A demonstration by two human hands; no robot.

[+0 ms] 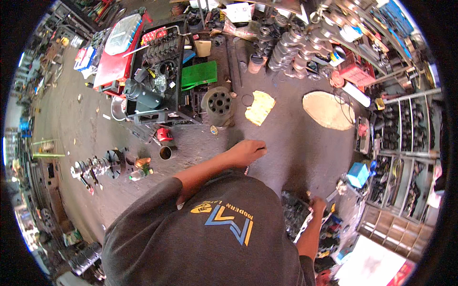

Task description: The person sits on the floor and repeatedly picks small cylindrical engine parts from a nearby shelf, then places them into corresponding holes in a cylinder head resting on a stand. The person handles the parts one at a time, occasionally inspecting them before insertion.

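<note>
My left hand (247,152) is held out in front of my chest, over the floor, with its fingers curled in. Whatever they may hold is hidden from this side. Down at my right side, my right hand (317,205) is closed beside a dark, shiny, plastic-like bundle (295,212). I cannot make out what is between its fingers. A pale edge runs between that bundle and my right forearm. Ahead of my left hand, a yellow cloth (260,108) lies on the floor, with a thin dark ring (247,100) beside it.
A black cart (164,117) loaded with engine parts stands front left, near a round metal part with holes (219,102). Crankshafts (286,50) stand at the back. A crankshaft (98,166) lies left, near a metal sleeve (167,152). Cardboard (329,110) and shelves (403,157) are right.
</note>
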